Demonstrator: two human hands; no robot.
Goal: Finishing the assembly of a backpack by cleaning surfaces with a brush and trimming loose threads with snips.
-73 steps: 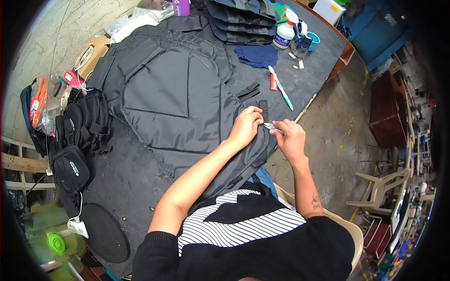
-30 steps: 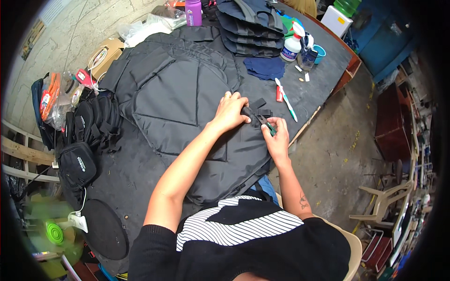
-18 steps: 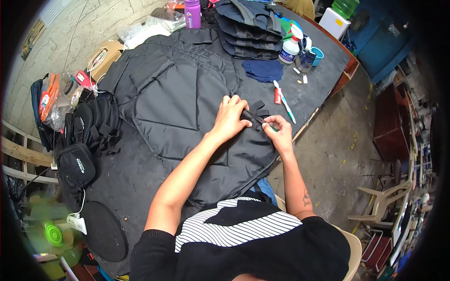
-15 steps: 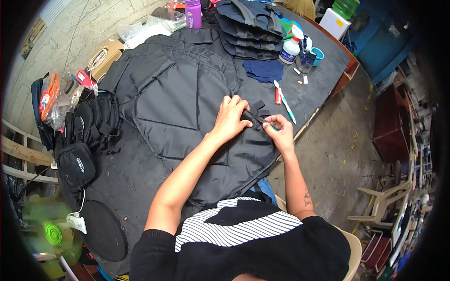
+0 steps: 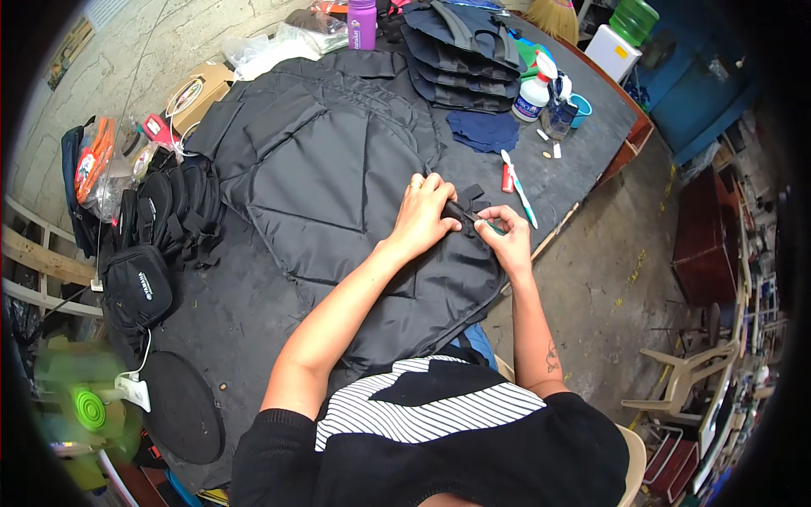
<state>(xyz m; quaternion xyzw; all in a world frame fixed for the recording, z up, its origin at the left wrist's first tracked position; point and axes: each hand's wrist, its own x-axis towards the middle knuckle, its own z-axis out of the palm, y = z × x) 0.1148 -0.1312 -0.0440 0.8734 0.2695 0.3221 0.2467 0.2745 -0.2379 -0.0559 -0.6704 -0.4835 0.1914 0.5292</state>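
Observation:
A large black padded fabric piece point(image 5: 325, 182) with stitched panel lines lies spread over the table in front of me. At its right side my left hand point(image 5: 422, 215) is closed, pinching a folded black part of the fabric between thumb and fingers. Close beside it, my right hand point(image 5: 508, 241) grips a small slim tool with a dark green handle point(image 5: 497, 229). The tool's thin tip points toward the pinched fabric; its exact kind is mostly hidden by my fingers. Short black straps point(image 5: 473, 198) stick out just beyond both hands.
A toothbrush point(image 5: 521, 194), navy cloth scraps point(image 5: 481, 130), a spray bottle point(image 5: 532, 93) and stacked dark bags point(image 5: 460, 63) lie toward the far right of the table point(image 5: 562, 177). Small black bags point(image 5: 139, 287) sit at the left. A green-centred fan point(image 5: 89, 409) blurs at lower left.
The whole view has shifted slightly. Both hands keep nearly the same place and grip on the fabric and tool, with only small finger movement at the right hand.

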